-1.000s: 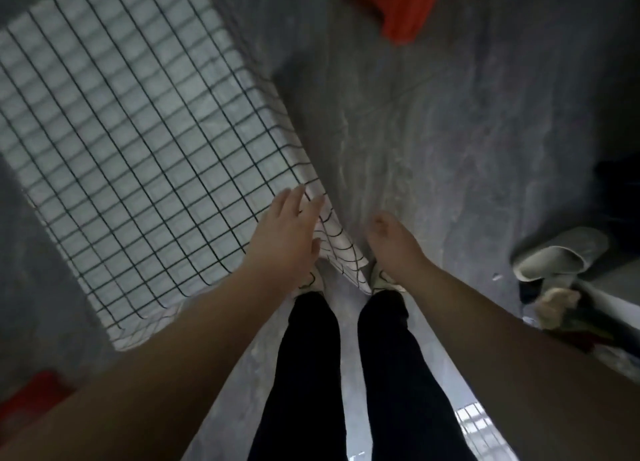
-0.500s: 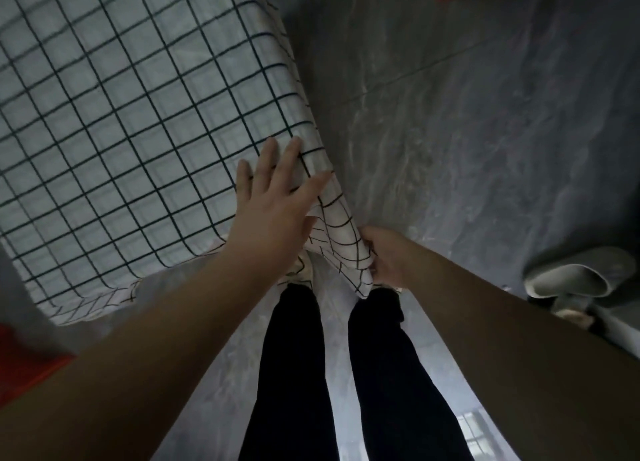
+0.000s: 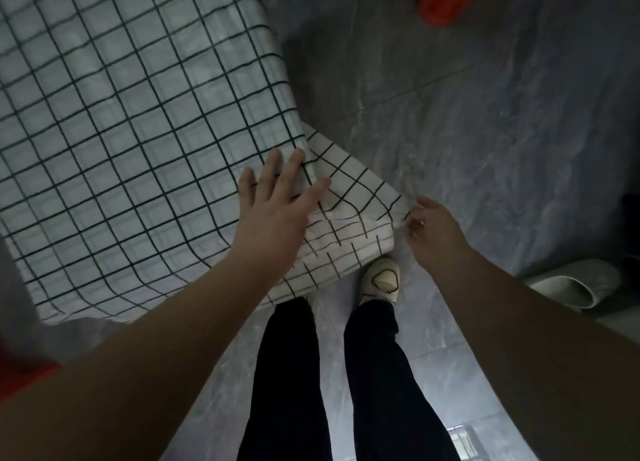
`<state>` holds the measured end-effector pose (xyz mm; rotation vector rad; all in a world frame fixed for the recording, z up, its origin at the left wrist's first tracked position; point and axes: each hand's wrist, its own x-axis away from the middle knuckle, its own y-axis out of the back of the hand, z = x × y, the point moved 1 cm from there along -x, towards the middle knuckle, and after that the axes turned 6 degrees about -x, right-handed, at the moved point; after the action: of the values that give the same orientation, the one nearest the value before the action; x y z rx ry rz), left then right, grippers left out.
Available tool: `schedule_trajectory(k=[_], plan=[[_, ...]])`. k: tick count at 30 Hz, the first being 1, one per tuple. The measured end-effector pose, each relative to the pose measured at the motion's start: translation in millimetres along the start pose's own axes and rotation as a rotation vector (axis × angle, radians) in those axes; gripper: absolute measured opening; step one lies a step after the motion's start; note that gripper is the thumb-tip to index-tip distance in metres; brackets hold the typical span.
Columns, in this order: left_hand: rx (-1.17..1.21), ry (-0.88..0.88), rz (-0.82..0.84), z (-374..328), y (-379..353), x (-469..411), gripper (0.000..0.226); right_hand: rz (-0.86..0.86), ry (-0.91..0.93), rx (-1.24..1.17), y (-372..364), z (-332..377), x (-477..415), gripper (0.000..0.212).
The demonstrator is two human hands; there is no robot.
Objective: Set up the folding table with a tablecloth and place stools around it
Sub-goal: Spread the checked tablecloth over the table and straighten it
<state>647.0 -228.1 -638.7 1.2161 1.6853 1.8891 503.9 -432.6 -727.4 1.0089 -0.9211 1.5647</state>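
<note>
A white tablecloth (image 3: pixel 131 121) with a black grid covers the table and fills the upper left. Its near right corner (image 3: pixel 360 197) hangs off the table edge, lifted outward. My left hand (image 3: pixel 277 211) lies flat on the cloth at that corner, fingers spread. My right hand (image 3: pixel 429 232) pinches the tip of the hanging corner between thumb and fingers. A red stool (image 3: pixel 446 0) stands on the floor at the top right, partly out of frame. Another red stool (image 3: pixel 24 374) shows at the left edge, mostly hidden by my forearm.
The floor is grey marbled tile (image 3: pixel 485 121). My legs in black trousers and a white shoe (image 3: pixel 379 280) stand just below the cloth corner. A grey slipper (image 3: pixel 568 284) lies on the floor at the right edge.
My right hand has pulled the hanging corner outward and up to the right. My left hand stayed flat near the table corner. The view moved closer to the table.
</note>
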Motion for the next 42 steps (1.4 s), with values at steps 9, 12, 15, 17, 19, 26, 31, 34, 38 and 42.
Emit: schedule_trajectory(k=[9, 12, 15, 17, 19, 26, 31, 34, 38, 42], plan=[[0.006, 0.034, -0.023, -4.5, -2.2, -2.5, 0.074, 0.266, 0.824, 1.191, -3.5, -42.1, 41.3, 0.069], [0.005, 0.022, -0.043, -2.0, -4.8, -2.7, 0.07, 0.53, 0.889, 1.41, -16.7, -55.3, 45.8, 0.084], [0.019, 0.004, -0.059, -0.5, -5.7, -1.5, 0.07, 0.548, 0.934, 1.363, -48.7, -52.9, 54.2, 0.073], [0.036, -0.003, -0.055, 0.3, -5.8, -0.7, 0.074, 0.516, 0.962, 1.326, -67.9, -48.6, 57.7, 0.053], [0.037, 0.003, -0.041, 0.4, -5.4, -0.8, 0.082, 0.472, 0.988, 1.384, -80.2, -44.9, 60.0, 0.036], [0.046, 0.008, 0.027, -1.6, 0.4, -0.7, 0.091, 0.438, 0.99, 1.61, -89.0, -42.6, 54.2, 0.032], [0.059, -0.003, 0.046, -0.6, 9.9, 1.5, 0.087, 0.571, 0.887, 1.688, -82.9, -35.2, 48.5, 0.065], [0.078, 0.015, 0.069, -0.8, 18.5, 2.2, 0.078, 0.607, 0.822, 1.651, -83.4, -24.1, 50.0, 0.05], [0.157, 0.158, 0.145, 4.2, 23.2, 4.1, 0.075, 0.56, 0.718, 1.731, -83.7, -21.6, 44.8, 0.054], [0.19, 0.174, 0.219, 8.7, 30.6, 4.9, 0.078, 0.576, 0.556, 1.671, -86.3, -27.0, 48.8, 0.056]])
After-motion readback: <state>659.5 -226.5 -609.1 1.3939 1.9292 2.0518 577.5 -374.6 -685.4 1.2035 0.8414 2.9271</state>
